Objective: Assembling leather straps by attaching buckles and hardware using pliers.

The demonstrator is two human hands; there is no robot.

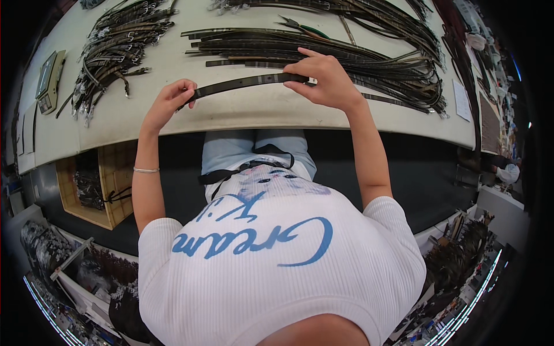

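A dark belt strap (242, 82) is stretched in a slight upward bow between my two hands, just above the near part of the table. My left hand (171, 101) pinches its left end between thumb and fingers. At the other end my right hand (324, 78) grips the strap between thumb and fingers, with one finger pointing up and away. Just beyond lies a bundle of long dark belts (346, 56), its strap ends toward the left and its curved ends at the right. Green-handled pliers (306, 27) rest on top of that bundle.
A pile of belts with metal buckles (118, 52) lies at the left of the white table (242, 118). A small scale-like device (51, 81) stands at the far left. More belts (398, 26) lie at the back. Below the table sits a wooden box (108, 190); paper (461, 99) lies right.
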